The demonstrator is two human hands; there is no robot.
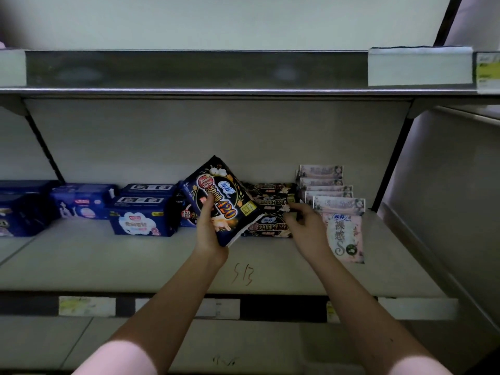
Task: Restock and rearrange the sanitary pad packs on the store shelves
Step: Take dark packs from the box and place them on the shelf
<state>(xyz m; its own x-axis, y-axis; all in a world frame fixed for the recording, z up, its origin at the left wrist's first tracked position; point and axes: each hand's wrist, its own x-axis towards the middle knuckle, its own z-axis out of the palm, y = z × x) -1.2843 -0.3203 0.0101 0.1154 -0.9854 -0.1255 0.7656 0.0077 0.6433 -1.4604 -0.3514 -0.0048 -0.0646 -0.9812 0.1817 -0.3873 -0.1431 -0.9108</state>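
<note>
Within the left grip (208, 228), a dark pad pack (221, 201) marked "420" is held clear of the shelf (162, 261). The thumb curls across its printed front, the fingers wrap behind its lower end, and the pack tilts with its top leaning away from the right grip (307, 221).

Just beside the held pack, on its right, lies a stack of dark packs (270, 203) of the same design, flat on the shelf. The right grip rests at the right end of this stack with its fingers curled. Whether they pinch a pack or only touch it cannot be told.

Immediately right of the right grip stands a row of pink packs (324, 185), ranked one behind another. The front pink pack (345, 234) faces forward and sits partly behind the wrist.

Left of the left grip, another dark pack (186, 211) is partly covered by the held one. Further out stand blue packs (140, 220), stacked two high, then more blue packs (81, 203) toward the far left.

Below both grips, a handwritten mark (243, 274) shows on the bare shelf. Price labels (86, 305) line its front edge. Above both grips runs an upper shelf (189, 71) with a pale label holder (419, 66) toward its right end.
</note>
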